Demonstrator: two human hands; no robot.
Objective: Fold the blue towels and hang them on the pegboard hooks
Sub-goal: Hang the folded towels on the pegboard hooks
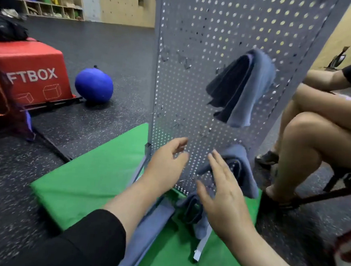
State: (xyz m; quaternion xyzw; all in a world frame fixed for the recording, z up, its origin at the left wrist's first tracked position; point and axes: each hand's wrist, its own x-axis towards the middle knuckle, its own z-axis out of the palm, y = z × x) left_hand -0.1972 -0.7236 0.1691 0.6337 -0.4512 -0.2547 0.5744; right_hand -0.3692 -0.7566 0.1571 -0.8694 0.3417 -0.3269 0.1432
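Folded blue cloth towel (pixel 245 85) hangs on the upper part of the grey perforated metal pegboard (pixel 196 41); a second blue towel (pixel 240 167) hangs low on the same panel. A third blue towel (pixel 194 214) lies bunched on the green mat (pixel 85 178) at the pegboard's foot. Left hand (pixel 166 163) and right hand (pixel 222 193) hover before the lower panel, fingers spread and relaxed, holding nothing. A seated person's bare legs (pixel 314 131) are beside the pegboard at right.
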